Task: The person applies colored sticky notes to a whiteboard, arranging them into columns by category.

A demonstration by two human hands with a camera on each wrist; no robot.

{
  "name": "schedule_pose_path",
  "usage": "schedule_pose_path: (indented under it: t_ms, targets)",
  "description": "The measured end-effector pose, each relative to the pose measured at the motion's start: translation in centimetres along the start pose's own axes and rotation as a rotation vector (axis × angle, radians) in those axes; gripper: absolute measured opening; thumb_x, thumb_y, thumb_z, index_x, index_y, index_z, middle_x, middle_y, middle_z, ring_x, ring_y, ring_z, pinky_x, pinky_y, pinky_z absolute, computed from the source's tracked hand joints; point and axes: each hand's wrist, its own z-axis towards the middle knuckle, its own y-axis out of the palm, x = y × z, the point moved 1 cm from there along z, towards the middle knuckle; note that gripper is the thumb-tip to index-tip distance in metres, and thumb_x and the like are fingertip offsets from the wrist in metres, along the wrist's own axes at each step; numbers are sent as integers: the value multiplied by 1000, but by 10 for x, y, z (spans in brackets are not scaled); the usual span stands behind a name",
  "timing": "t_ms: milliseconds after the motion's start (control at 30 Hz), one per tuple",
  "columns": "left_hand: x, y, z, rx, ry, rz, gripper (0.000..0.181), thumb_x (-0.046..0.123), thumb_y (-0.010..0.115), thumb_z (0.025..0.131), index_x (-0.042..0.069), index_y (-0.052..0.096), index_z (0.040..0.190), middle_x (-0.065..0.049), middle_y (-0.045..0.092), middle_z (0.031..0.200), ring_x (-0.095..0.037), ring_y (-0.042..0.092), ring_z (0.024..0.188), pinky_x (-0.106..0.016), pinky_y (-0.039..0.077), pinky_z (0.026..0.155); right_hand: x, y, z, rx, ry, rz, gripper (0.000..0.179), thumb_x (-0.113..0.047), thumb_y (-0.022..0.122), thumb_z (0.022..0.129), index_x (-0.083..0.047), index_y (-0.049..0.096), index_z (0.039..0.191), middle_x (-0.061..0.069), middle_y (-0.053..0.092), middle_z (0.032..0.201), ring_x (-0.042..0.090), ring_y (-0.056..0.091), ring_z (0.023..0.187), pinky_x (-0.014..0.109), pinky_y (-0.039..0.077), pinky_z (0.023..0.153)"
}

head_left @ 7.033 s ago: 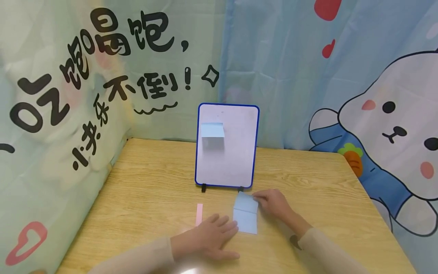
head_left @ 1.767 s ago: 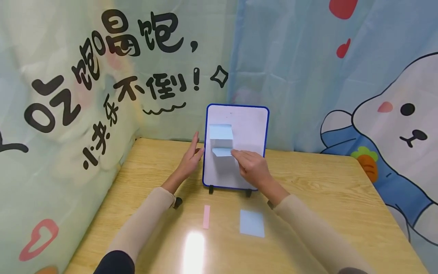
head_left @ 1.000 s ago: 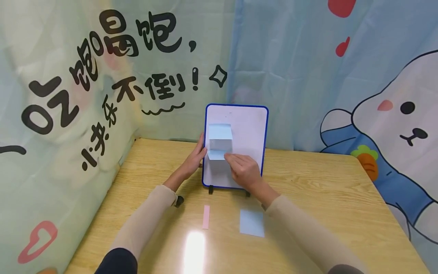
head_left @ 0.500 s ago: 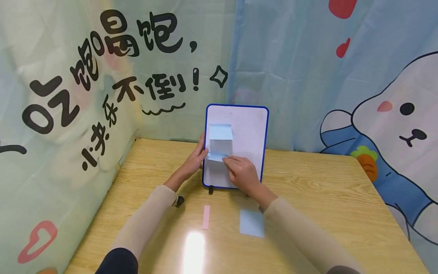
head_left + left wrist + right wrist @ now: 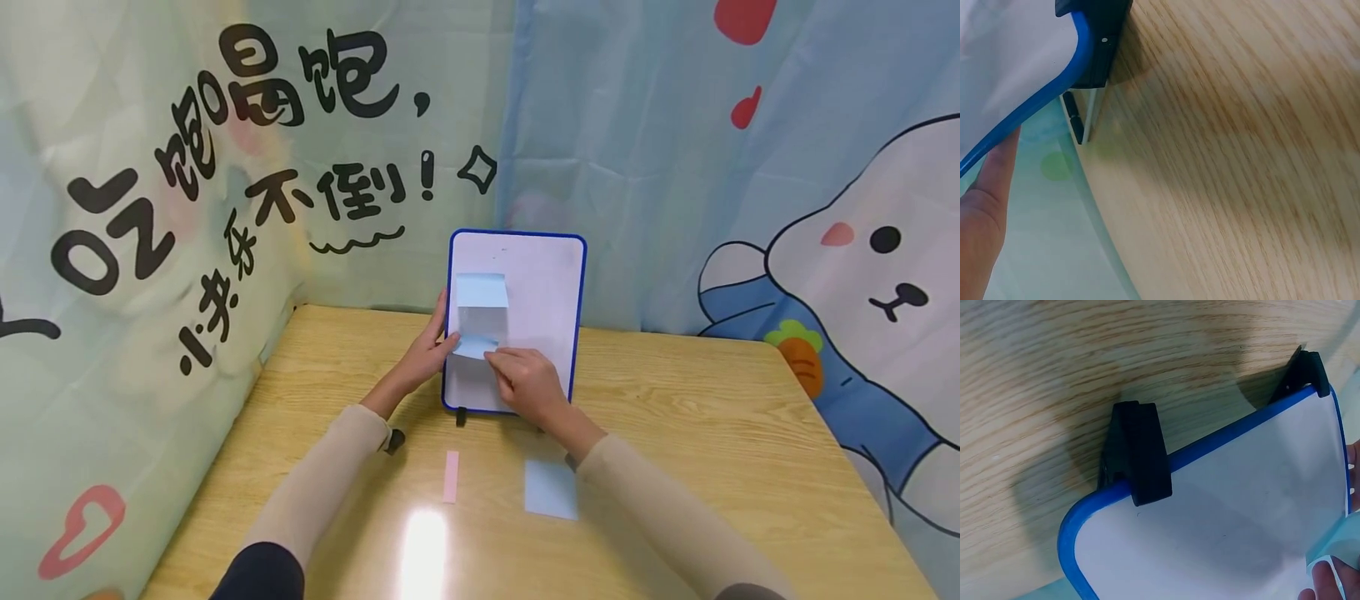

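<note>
A small whiteboard point(image 5: 543, 292) with a blue frame stands upright at the back of the table. My left hand point(image 5: 422, 358) grips its left edge, the thumb in front by a light-blue sticky note point(image 5: 474, 347) and the other fingers behind. That sticky note sits low on the board, its face bowed outward. With thumb and fingertips, my right hand point(image 5: 531, 385) pinches the note's lower right corner. Above it another light-blue sticky note point(image 5: 482, 292) sticks to the board, its bottom edge lifted. In the right wrist view the note point(image 5: 1335, 540) curls beside my fingers point(image 5: 1325, 580).
On the wooden table point(image 5: 360, 533) in front lie a narrow pink paper strip point(image 5: 451, 477) and a light-blue square sticky note point(image 5: 551, 490). Black feet point(image 5: 1141, 453) carry the board's lower edge. A printed curtain point(image 5: 600, 167) hangs behind the table.
Earlier both hands were at two joined blue notes on the table; one note is now on the board. Lately my right hand has drawn its corner slightly downward; my left hand has taken hold of the board.
</note>
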Motion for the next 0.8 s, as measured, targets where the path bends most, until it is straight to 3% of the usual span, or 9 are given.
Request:
schedule_pose_path:
  t_ms: [200,533,800]
  targets:
    - [1,-1,0,12,12,42,71,19,39,107,33,-7,159,6,-6,167,-25,9,154,-57,30,116,2,1,-3,-12,-11,34,21,-1,72,85,-2,77,105,11,77,98,25,74,92,41,59,82]
    - [-1,0,4,23,39,79,71,13,39,107,30,-7,159,4,-7,168,-27,11,154,-55,34,114,1,0,-3,-53,15,6,23,-1,72,86,-2,76,108,10,77,101,25,74,94,40,59,84]
    - [0,0,3,40,24,137,69,17,38,108,32,-6,159,4,-3,168,-27,16,153,-52,35,114,-2,1,-4,-85,26,0,24,-3,73,86,-4,75,109,10,77,104,24,74,95,40,59,85]
